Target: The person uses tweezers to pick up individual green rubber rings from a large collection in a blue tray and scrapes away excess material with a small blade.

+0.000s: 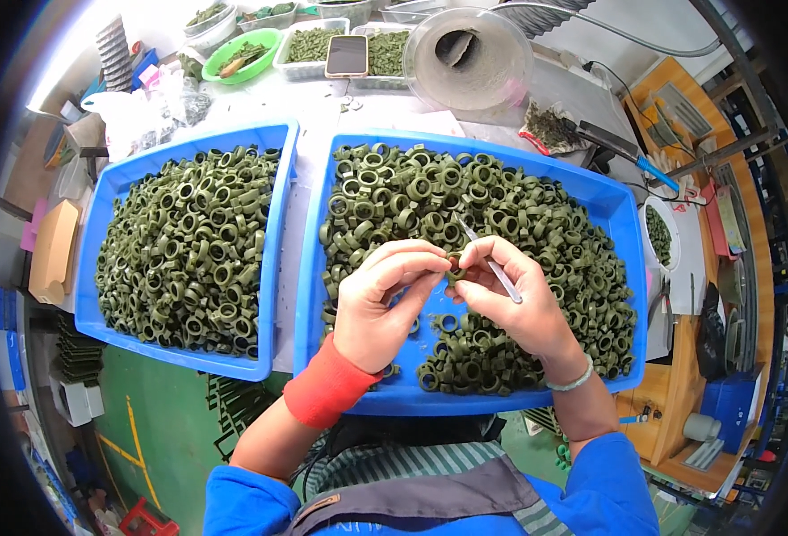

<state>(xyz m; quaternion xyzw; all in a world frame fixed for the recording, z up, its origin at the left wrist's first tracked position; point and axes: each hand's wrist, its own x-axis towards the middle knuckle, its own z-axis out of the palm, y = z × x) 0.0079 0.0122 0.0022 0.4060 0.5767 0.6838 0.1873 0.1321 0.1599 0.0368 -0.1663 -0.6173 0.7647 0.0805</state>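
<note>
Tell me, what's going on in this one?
A person works over a blue tray of dark green rings. Their left hand and right hand meet at the fingertips around a small green piece. The right hand also holds a slim, knife-like tool, its tip pointing away from the body. Beside it on the left stands a second blue tray, heaped with similar rings.

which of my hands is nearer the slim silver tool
Right: the right hand holds the slim silver tool. The left hand is to the tool's left, pinching a small green part.
</note>
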